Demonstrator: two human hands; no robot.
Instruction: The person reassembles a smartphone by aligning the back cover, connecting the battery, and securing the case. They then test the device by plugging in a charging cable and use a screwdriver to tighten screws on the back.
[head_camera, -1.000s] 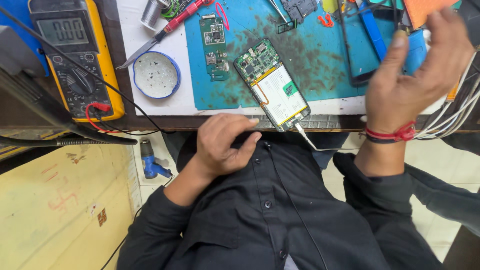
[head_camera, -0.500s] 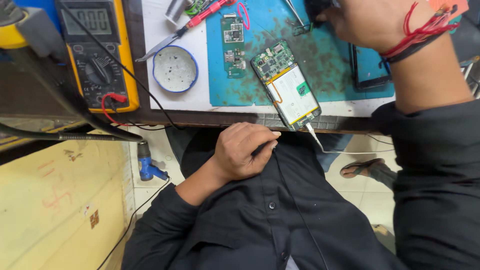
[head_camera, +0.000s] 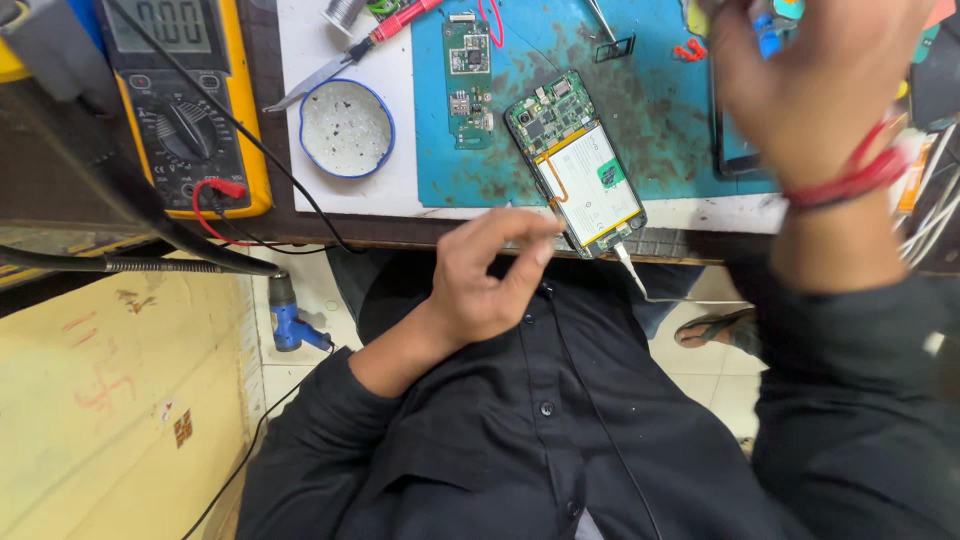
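Near opened phone, left hand lifted, fingers uncurled

One multimeter, one round tin, one opened phone, one loose circuit board, two hands.

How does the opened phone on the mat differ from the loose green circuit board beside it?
The opened phone lies tilted, overhanging the blue mat's near edge; the green circuit board lies straight, fully on it. The phone has a white battery and plugged-in cable; the board is bare and narrower. Both lie flat, untouched.
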